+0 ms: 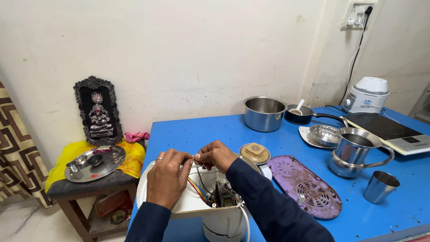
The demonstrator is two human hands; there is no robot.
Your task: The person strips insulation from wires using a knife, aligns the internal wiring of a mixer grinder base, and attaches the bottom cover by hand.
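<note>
A white appliance housing [177,204] lies open on the blue table [197,132], showing coloured wires [197,189] and a motor part inside. My left hand [166,177] and my right hand [216,155] meet just above the opening, fingertips pinched together on a thin wire end between them. Both arms wear dark blue sleeves. A round beige cap [254,152] and a purple vented base plate [305,183] lie to the right of the housing.
Further right stand a steel jug [354,152], a steel tumbler [380,186], a steel bowl on a plate [323,134], an induction cooktop [387,130] and a white mixer base [368,94]. A steel pot [264,113] and dark pan [301,115] sit at the back. A low stool [96,179] with a tray stands left.
</note>
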